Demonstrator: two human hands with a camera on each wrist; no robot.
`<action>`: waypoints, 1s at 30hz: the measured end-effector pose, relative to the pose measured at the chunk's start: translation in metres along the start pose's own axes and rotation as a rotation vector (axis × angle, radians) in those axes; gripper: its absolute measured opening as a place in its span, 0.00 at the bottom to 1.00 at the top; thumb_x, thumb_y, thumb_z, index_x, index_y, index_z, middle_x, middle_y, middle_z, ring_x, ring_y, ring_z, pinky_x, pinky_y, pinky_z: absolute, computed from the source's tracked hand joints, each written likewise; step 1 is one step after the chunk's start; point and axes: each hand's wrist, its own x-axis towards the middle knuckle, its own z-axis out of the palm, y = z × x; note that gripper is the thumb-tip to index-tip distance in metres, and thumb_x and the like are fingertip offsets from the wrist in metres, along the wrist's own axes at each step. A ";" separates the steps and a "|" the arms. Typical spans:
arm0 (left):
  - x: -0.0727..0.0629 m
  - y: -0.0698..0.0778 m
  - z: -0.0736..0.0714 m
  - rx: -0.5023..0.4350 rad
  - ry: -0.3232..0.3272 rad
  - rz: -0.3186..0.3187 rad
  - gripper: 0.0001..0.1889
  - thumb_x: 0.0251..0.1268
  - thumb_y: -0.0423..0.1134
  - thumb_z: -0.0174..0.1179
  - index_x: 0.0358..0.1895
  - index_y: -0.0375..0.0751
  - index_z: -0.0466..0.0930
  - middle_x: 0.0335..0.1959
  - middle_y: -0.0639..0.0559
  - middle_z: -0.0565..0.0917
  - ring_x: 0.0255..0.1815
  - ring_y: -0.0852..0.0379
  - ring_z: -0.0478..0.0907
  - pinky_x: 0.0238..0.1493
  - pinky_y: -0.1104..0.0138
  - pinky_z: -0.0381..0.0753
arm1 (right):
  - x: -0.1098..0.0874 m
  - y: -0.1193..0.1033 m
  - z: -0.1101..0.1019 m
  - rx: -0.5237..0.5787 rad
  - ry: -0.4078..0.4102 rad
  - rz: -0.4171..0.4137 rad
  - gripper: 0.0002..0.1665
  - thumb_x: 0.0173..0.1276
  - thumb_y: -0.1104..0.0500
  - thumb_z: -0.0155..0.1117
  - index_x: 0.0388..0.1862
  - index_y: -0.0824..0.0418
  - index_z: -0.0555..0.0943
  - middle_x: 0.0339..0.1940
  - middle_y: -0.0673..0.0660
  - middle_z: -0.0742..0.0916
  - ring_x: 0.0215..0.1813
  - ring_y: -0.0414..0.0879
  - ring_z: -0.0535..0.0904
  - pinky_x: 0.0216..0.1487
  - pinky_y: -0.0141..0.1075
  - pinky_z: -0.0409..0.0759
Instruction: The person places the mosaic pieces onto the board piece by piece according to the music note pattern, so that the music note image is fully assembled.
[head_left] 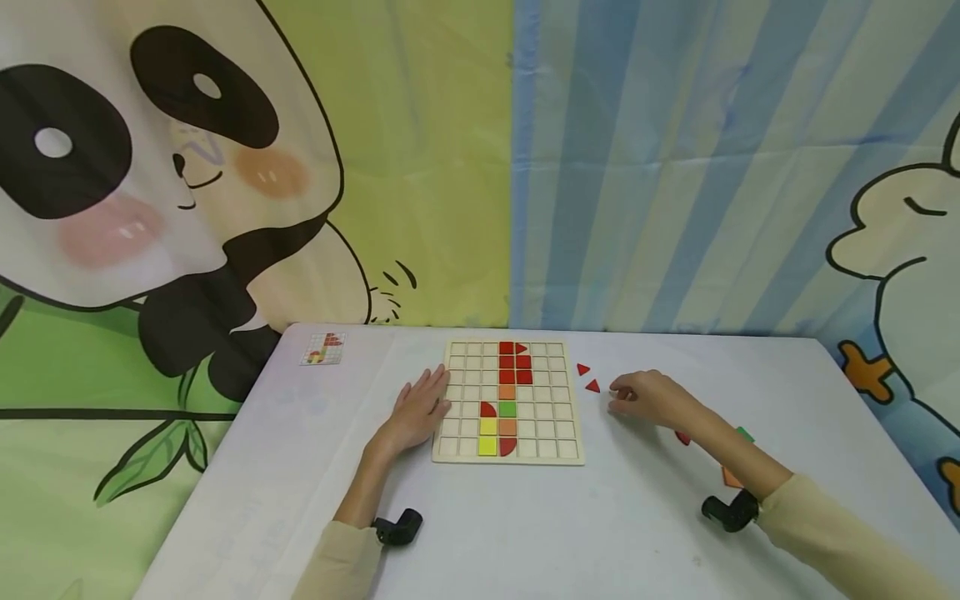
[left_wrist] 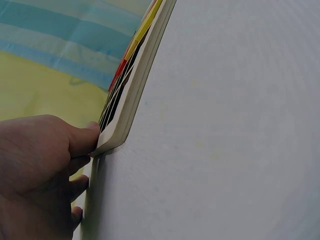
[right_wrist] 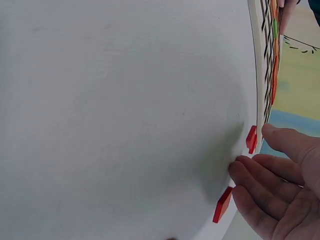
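Note:
My left hand (head_left: pixel 417 408) lies along the left edge of a pale wooden grid board (head_left: pixel 551 410), fingers extended. In the left wrist view the thumb touches the board's rim (left_wrist: pixel 131 107). Red, orange, green and yellow pieces fill some cells in the middle columns, among them a green square (head_left: pixel 507 409) and a yellow square (head_left: pixel 487 446). My right hand (head_left: pixel 648 397) hovers right of the board with loosely bent fingers and nothing visible between them. Close to its fingertips lie two small red triangles, one nearer (head_left: pixel 592 386) and one farther (head_left: pixel 583 369).
On the white table (head_left: pixel 255 500), a small printed card (head_left: pixel 324 349) with a coloured grid pattern lies at the back left. Under the right forearm, partly hidden, are a red piece (head_left: pixel 682 437), a green piece (head_left: pixel 745 434) and an orange piece (head_left: pixel 731 477). A printed curtain hangs behind.

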 end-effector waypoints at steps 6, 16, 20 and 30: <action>-0.001 0.000 -0.001 0.009 -0.006 -0.008 0.31 0.83 0.41 0.47 0.83 0.36 0.53 0.86 0.43 0.51 0.87 0.40 0.42 0.83 0.40 0.37 | 0.021 -0.015 0.003 -0.022 -0.010 -0.009 0.23 0.67 0.56 0.74 0.54 0.71 0.85 0.38 0.57 0.88 0.36 0.46 0.80 0.39 0.39 0.82; 0.000 0.001 -0.002 0.015 -0.015 -0.012 0.32 0.84 0.42 0.47 0.83 0.37 0.52 0.86 0.44 0.51 0.87 0.41 0.42 0.83 0.41 0.36 | 0.043 -0.021 0.022 -0.094 0.106 -0.020 0.10 0.69 0.60 0.72 0.32 0.66 0.83 0.28 0.56 0.82 0.28 0.45 0.73 0.30 0.34 0.72; 0.000 0.001 -0.003 0.020 -0.007 -0.013 0.32 0.84 0.41 0.47 0.83 0.37 0.52 0.86 0.44 0.51 0.87 0.41 0.41 0.83 0.41 0.36 | 0.044 -0.016 0.024 -0.081 0.149 -0.085 0.07 0.69 0.63 0.71 0.33 0.66 0.86 0.28 0.55 0.84 0.29 0.44 0.73 0.31 0.34 0.73; 0.000 0.002 -0.001 0.004 -0.016 -0.017 0.32 0.84 0.41 0.47 0.83 0.37 0.52 0.86 0.44 0.51 0.87 0.41 0.41 0.83 0.41 0.36 | 0.058 -0.013 0.021 0.028 0.243 -0.294 0.09 0.72 0.63 0.68 0.37 0.67 0.92 0.25 0.55 0.89 0.25 0.38 0.72 0.28 0.31 0.69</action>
